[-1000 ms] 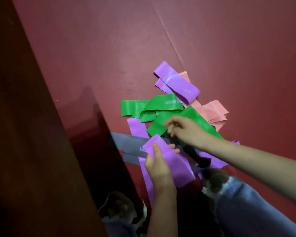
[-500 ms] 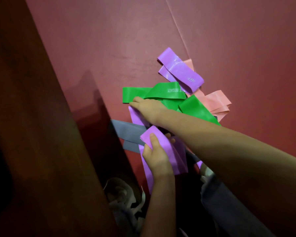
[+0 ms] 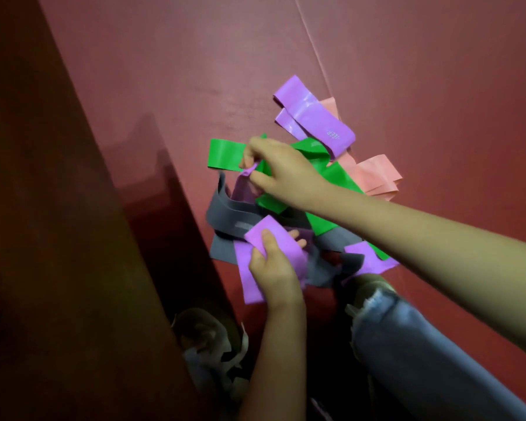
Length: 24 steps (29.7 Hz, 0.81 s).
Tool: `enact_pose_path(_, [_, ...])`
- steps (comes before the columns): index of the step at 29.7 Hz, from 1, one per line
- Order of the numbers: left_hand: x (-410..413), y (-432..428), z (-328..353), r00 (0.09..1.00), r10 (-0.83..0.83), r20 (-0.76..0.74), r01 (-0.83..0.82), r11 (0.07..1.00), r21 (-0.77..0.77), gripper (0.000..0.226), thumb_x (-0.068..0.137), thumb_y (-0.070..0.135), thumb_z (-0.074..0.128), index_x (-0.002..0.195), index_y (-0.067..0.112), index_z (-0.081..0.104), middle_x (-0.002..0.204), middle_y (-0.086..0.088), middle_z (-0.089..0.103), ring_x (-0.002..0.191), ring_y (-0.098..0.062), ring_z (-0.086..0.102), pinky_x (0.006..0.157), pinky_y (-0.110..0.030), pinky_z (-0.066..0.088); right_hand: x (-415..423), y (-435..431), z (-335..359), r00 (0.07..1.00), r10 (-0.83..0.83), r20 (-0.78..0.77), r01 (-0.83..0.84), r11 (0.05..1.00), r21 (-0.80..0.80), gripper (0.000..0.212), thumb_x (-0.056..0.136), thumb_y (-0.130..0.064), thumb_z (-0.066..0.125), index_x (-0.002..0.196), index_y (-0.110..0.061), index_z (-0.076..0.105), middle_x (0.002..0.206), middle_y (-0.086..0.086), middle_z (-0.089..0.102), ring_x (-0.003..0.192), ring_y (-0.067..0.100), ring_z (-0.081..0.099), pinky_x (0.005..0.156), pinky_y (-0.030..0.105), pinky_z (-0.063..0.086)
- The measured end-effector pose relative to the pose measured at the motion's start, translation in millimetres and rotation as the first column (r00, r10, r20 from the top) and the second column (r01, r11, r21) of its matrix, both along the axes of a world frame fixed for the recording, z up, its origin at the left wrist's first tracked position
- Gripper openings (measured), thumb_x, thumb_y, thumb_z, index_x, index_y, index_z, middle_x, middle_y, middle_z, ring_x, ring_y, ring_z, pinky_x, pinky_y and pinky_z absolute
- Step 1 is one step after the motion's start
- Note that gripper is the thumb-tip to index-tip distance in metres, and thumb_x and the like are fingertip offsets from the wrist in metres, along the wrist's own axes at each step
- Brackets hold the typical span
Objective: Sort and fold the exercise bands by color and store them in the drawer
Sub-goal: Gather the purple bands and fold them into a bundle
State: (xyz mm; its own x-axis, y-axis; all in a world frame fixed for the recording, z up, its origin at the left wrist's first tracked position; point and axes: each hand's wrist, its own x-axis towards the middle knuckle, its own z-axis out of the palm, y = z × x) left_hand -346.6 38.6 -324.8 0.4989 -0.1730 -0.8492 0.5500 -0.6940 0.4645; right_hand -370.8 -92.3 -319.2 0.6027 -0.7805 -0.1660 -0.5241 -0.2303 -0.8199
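A dark wooden panel (image 3: 58, 238) fills the left side, standing on a red floor (image 3: 195, 71); no drawer is in view. Just right of it lies a tangled pile of bands. A grey band (image 3: 228, 214) arches up at the pile's left edge. The left hand (image 3: 271, 268) grips a folded purple band (image 3: 278, 226), thumb on top and fingers curled beneath. It is likely kept as the start of a purple stack while more are gathered.

Above it the right hand (image 3: 281, 171), reaching in from the right, pinches the end of a loose purple band (image 3: 245, 189) between thumb and fingers. It lifts that end beside the green bands (image 3: 225, 154), where the band runs inside the grey loop — probably to free it for the same stack. Further right, another purple band (image 3: 313, 120) lies over pink bands (image 3: 377, 174), untouched.

Half a second ago the right hand lay flatter on that loose end. Now the end is raised, and the grey band has risen with it. The left hand's grip is unchanged.
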Motion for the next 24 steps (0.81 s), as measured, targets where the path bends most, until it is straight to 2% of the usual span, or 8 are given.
enact_pose_path(3, [-1.8, -11.3, 5.4, 0.997, 0.072, 0.004, -0.071, 0.989, -0.128, 0.032, 0.096, 0.020, 0.038, 0.103, -0.006, 0.055, 0.049, 0.005, 0.064, 0.039, -0.004, 0.058, 0.044, -0.017, 0.049, -27.8, -9.4, 24.8, 0.974, -0.167, 0.151, 0.138, 0.973, 0.187, 0.018, 0.077, -0.018, 0.057, 0.075, -0.028, 0.042, 0.070, -0.008, 0.052, 0.067, 0.004, 0.050, 0.068, 0.023, 0.041])
enact_pose_path(5, [-7.6, -19.8, 16.1, 0.998, 0.050, 0.036, -0.043, 0.985, -0.168, 0.033, 0.097, 0.015, 0.036, 0.105, -0.011, 0.054, 0.049, 0.003, 0.063, 0.036, -0.004, 0.056, 0.041, -0.015, 0.046, -42.8, -12.5, 34.6, 0.939, -0.246, 0.239, 0.178, 0.945, 0.275, 0.019, 0.076, -0.016, 0.058, 0.075, -0.030, 0.044, 0.072, -0.012, 0.049, 0.066, -0.004, 0.046, 0.067, 0.011, 0.037])
enact_pose_path(9, [-12.9, -26.9, 33.4, 0.995, 0.016, 0.103, 0.003, 0.983, -0.183, 0.023, 0.096, 0.017, 0.038, 0.097, 0.000, 0.053, 0.067, -0.007, 0.062, 0.040, -0.003, 0.058, 0.049, -0.018, 0.050, -68.3, -4.4, 45.6, 0.852, -0.438, 0.287, 0.259, 0.829, 0.496, 0.016, 0.074, -0.012, 0.064, 0.076, -0.025, 0.055, 0.060, -0.019, 0.062, 0.061, -0.010, 0.052, 0.065, 0.006, 0.040])
enact_pose_path(13, [-13.3, -28.3, 46.7, 0.957, -0.016, 0.291, 0.077, 0.976, -0.202, 0.030, 0.095, 0.017, 0.042, 0.102, -0.007, 0.059, 0.091, -0.013, 0.064, 0.059, -0.002, 0.061, 0.061, -0.011, 0.047, -82.8, 9.3, 51.7, 0.842, -0.505, 0.191, 0.273, 0.703, 0.657, 0.013, 0.077, -0.010, 0.068, 0.075, -0.022, 0.062, 0.059, -0.014, 0.066, 0.061, -0.001, 0.057, 0.063, 0.021, 0.046])
enact_pose_path(15, [-12.2, -30.9, 53.7, 0.933, -0.007, 0.359, 0.097, 0.968, -0.233, 0.031, 0.095, 0.016, 0.044, 0.102, -0.010, 0.059, 0.092, -0.011, 0.067, 0.068, -0.004, 0.062, 0.066, -0.014, 0.044, -90.0, 12.7, 60.6, 0.870, -0.462, 0.173, 0.247, 0.711, 0.659, 0.016, 0.080, -0.007, 0.065, 0.075, -0.021, 0.063, 0.061, -0.015, 0.067, 0.062, -0.001, 0.058, 0.066, 0.020, 0.049])
enact_pose_path(19, [-15.8, -37.4, 72.7, 0.908, -0.072, 0.412, 0.204, 0.936, -0.286, 0.023, 0.094, 0.016, 0.045, 0.095, 0.001, 0.061, 0.068, 0.009, 0.057, 0.050, 0.008, 0.047, 0.060, -0.013, 0.042, -103.2, 24.1, 81.7, 0.931, -0.316, 0.184, 0.101, 0.706, 0.701, 0.017, 0.078, -0.004, 0.065, 0.071, -0.020, 0.064, 0.058, -0.012, 0.065, 0.057, -0.003, 0.057, 0.060, 0.013, 0.048])
enact_pose_path(22, [-18.8, -42.2, 83.1, 0.933, -0.187, 0.308, 0.283, 0.909, -0.305, 0.019, 0.094, 0.018, 0.043, 0.097, 0.008, 0.059, 0.074, 0.007, 0.057, 0.075, -0.006, 0.053, 0.066, -0.019, 0.044, -97.5, 36.4, 88.4, 0.936, -0.259, 0.238, 0.041, 0.753, 0.657, 0.021, 0.076, -0.006, 0.068, 0.070, -0.026, 0.064, 0.061, -0.017, 0.065, 0.063, -0.006, 0.056, 0.066, 0.010, 0.046])
enact_pose_path(24, [-20.3, -45.1, 84.6, 0.946, -0.250, 0.206, 0.299, 0.918, -0.260, 0.023, 0.096, 0.023, 0.039, 0.104, 0.013, 0.058, 0.093, -0.002, 0.061, 0.091, -0.013, 0.053, 0.080, -0.028, 0.046, -88.6, 41.1, 86.3, 0.917, -0.276, 0.287, 0.071, 0.822, 0.565, 0.027, 0.075, -0.006, 0.069, 0.070, -0.032, 0.063, 0.064, -0.024, 0.064, 0.068, -0.011, 0.056, 0.070, 0.006, 0.043])
